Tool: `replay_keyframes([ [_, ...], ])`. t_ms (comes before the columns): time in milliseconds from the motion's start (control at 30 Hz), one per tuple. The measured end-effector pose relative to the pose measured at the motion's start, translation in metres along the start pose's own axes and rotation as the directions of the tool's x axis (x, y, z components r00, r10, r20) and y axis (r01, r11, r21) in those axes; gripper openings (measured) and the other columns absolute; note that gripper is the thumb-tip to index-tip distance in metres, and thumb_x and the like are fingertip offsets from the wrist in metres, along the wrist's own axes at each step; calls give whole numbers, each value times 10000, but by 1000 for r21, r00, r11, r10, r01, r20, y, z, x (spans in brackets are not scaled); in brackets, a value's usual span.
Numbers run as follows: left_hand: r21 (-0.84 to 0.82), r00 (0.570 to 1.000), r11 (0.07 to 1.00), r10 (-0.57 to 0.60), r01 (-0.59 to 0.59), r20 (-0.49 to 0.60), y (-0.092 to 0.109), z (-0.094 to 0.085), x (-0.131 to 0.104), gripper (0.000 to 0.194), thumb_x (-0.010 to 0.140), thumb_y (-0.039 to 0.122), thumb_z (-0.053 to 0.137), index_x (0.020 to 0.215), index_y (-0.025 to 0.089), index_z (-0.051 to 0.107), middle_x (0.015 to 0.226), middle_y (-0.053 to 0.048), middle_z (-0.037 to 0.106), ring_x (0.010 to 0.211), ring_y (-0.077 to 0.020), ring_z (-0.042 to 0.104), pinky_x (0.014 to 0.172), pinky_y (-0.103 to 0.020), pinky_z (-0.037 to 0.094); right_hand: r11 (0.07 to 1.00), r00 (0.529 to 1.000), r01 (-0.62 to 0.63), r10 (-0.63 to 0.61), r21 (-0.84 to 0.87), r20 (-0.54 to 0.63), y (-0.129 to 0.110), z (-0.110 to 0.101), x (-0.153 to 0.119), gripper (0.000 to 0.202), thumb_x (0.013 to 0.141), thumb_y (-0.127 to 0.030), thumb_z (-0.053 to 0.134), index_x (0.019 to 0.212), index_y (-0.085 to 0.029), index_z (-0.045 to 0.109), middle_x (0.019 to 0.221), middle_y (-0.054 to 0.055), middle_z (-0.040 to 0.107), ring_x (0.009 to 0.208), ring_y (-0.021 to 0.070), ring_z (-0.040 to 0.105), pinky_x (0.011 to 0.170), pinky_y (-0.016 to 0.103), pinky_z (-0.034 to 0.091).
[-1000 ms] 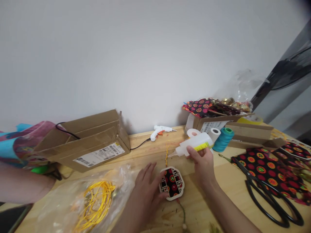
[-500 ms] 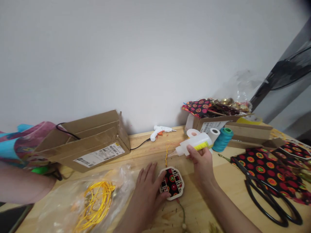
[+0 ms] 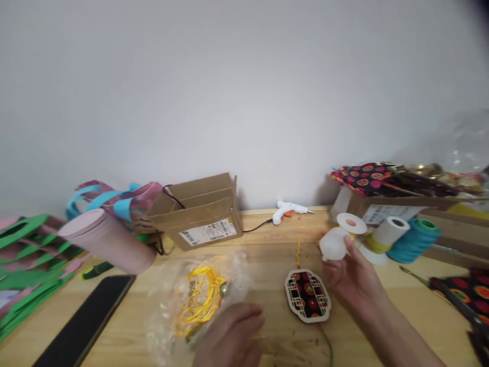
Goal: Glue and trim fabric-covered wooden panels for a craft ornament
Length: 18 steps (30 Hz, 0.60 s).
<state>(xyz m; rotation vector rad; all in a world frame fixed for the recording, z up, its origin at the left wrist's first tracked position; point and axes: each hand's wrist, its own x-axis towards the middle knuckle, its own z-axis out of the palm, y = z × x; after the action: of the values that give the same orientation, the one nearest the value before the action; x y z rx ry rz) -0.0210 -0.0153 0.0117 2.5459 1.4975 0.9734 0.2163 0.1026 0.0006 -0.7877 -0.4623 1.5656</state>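
Note:
My right hand (image 3: 359, 280) is wrapped round a white glue bottle (image 3: 333, 244), with its round base turned toward me; its nozzle is hidden. Beside that hand on the wooden table lies a lantern-shaped ornament (image 3: 307, 295). It has a pale openwork frame over dark floral fabric, with a yellow cord (image 3: 298, 253) at its top and a green-and-red cord (image 3: 326, 340) below. My left hand (image 3: 231, 334), blurred, hovers by the clear plastic bag (image 3: 164, 300) of yellow cord (image 3: 204, 298). Its fingers are loosely bent and seem to hold nothing.
At the back stand an open cardboard box (image 3: 202, 216) and a white glue gun (image 3: 292, 210). Spools (image 3: 414, 239) and a fabric-filled box (image 3: 393, 211) are right, with black scissors (image 3: 469, 316). A pink tumbler (image 3: 110, 242) and a phone (image 3: 86, 321) are left.
My left hand has left the ornament and moved left toward the bag. The glue bottle has turned so its base faces me. My view has swung left; the other person's arm is gone.

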Motion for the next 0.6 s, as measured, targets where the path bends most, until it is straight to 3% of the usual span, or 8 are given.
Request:
replay_keyframes([
  [67, -44, 975, 976, -214, 211, -65, -13, -21, -14, 76, 792, 234, 508, 840, 274, 553, 823, 28, 659, 783, -112, 619, 696, -170, 492, 997, 997, -68, 67, 30, 29, 3, 0, 0, 260, 629, -446, 649, 737, -215, 595, 644, 9, 643, 387, 88, 451, 310, 199, 357],
  [167, -9, 861, 863, -504, 505, -69, -43, -41, -26, 125, 818, 285, 459, 782, 232, 567, 802, -4, 638, 772, -147, 602, 676, -221, 488, 985, 991, -133, 132, 108, 17, 7, 0, -1, 254, 613, -422, 669, 739, -214, 596, 654, 17, 657, 390, 86, 469, 318, 192, 386],
  [333, 186, 883, 897, -432, 401, 181, -87, -36, -23, 245, 819, 326, 434, 784, 197, 640, 867, -69, 630, 846, -207, 568, 760, -333, 451, 964, 981, -192, 188, 187, 39, 9, -2, -3, 286, 511, -266, 757, 740, -205, 597, 621, -8, 662, 434, 97, 548, 364, 171, 461],
  [600, 165, 884, 893, -443, 419, 149, -93, -27, -12, 233, 830, 296, 413, 843, 189, 619, 884, -70, 592, 858, -203, 537, 748, -333, 431, 975, 977, -168, 144, 148, 160, 10, -8, 1, 187, 612, -267, 696, 754, -204, 590, 636, -17, 666, 413, 95, 547, 371, 193, 483],
])
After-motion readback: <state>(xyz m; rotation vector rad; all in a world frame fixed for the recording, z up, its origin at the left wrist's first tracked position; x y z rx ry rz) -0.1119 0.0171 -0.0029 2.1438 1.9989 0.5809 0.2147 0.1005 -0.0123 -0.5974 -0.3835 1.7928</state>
